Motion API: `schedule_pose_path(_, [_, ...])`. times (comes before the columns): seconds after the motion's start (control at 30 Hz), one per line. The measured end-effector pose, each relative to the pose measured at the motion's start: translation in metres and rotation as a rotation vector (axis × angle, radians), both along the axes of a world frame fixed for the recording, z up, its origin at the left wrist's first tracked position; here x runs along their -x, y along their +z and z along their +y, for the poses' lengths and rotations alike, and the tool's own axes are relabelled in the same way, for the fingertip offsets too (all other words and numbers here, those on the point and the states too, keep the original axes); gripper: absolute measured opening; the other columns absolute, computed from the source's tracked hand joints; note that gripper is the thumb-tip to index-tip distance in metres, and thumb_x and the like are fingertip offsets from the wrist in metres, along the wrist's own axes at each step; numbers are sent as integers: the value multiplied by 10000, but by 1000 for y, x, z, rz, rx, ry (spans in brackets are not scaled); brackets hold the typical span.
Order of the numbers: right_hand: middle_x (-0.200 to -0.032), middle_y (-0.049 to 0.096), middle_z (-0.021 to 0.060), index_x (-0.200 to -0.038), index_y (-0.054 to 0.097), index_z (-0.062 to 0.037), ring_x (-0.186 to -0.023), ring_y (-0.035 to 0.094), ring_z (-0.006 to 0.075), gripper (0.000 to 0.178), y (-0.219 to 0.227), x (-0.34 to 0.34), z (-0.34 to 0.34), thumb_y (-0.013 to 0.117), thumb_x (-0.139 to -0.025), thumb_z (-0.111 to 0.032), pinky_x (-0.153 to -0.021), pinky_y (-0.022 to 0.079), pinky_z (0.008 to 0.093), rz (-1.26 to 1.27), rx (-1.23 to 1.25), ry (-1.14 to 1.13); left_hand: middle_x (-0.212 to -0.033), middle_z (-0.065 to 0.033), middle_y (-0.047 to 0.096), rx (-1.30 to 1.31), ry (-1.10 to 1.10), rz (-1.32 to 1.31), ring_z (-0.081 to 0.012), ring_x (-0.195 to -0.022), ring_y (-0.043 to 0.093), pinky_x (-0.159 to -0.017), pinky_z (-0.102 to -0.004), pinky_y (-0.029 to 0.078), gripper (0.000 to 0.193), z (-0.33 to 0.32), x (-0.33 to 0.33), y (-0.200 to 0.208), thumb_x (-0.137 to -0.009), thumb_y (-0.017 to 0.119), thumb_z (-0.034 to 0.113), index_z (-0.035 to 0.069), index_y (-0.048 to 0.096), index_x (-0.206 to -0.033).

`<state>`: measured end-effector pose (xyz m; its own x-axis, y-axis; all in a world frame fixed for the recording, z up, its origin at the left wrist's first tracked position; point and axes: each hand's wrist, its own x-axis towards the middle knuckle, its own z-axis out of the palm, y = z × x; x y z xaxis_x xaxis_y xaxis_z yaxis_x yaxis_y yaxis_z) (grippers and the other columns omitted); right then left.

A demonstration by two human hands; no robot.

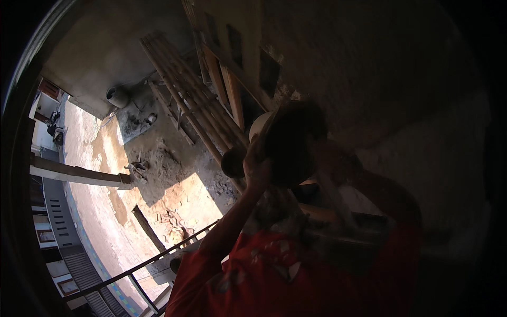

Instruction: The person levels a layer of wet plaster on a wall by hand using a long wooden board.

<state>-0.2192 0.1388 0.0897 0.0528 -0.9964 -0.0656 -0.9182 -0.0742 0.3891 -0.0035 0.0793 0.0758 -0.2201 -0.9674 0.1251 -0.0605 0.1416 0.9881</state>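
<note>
A dark, wide-mouthed bucket (296, 142) is in front of my chest, its inside in deep shadow. My left hand (257, 168) is closed on its left side, with the fingers on the rim and wall. At the right side of the mouth is my right hand (335, 161); it is dim and smeared, so its fingers and anything in them cannot be made out. A small dark round vessel (232, 162) shows just left of my left hand. What the bucket contains is hidden by the dark.
Bamboo poles (193, 100) and wooden planks (229, 92) lean beyond the bucket. Lower on the left lies a rubble-strewn floor (179, 203), partly sunlit, with a dark drum (117, 96) farther off. A metal railing (132, 272) runs along the near left. The right wall is in shadow.
</note>
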Motion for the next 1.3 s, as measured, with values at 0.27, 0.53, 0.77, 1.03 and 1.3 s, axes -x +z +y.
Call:
schedule_pose_path(0.27, [-924, 655, 137, -1152, 552, 29, -822, 654, 281, 356, 31, -17, 24, 535, -825, -109, -658, 537, 406, -191, -181, 86, -1370, -229, 460, -102, 18, 61, -270, -1309, 418, -1079, -343, 317, 677, -5, 2, -15, -659, 502, -29, -39, 433, -1332])
schedule_pose_path(0.53, [-961, 639, 146, -1302, 416, 52, -870, 650, 313, 552, 25, -36, 13, 564, -801, -127, -688, 544, 409, -156, -141, -67, -1370, -227, 454, -46, 0, 192, -295, -1315, 403, -1093, -357, 298, 670, 5, 10, -2, -672, 497, -15, -46, 419, -1337])
schedule_pose_path(0.77, [-992, 633, 177, -1313, 392, 54, -883, 651, 318, 509, 66, -19, 9, 498, -851, -130, -679, 550, 417, -326, -268, -94, -1362, -222, 463, -11, 3, 93, -280, -1323, 393, -1092, -341, 290, 697, 11, 13, 3, -660, 514, 1, -51, 408, -1347])
schedule_pose_path(1.03, [-919, 623, 216, -1329, 371, 55, -811, 653, 307, 512, 59, -26, 34, 485, -859, -112, -604, 546, 408, -314, -153, -21, -1351, -213, 483, -33, -4, 59, -264, -1299, 430, -1083, -322, 307, 713, 5, 9, 5, -648, 485, -13, -52, 399, -1355])
schedule_pose_path(1.3, [-1027, 580, 214, -1311, 417, 14, -778, 647, 284, 519, 40, -10, 14, 530, -825, -127, -614, 548, 387, -265, -121, 114, -1368, -218, 462, -47, -19, 47, -243, -1312, 409, -1092, -325, 292, 714, 8, 10, 16, -650, 473, -32, -58, 392, -1359])
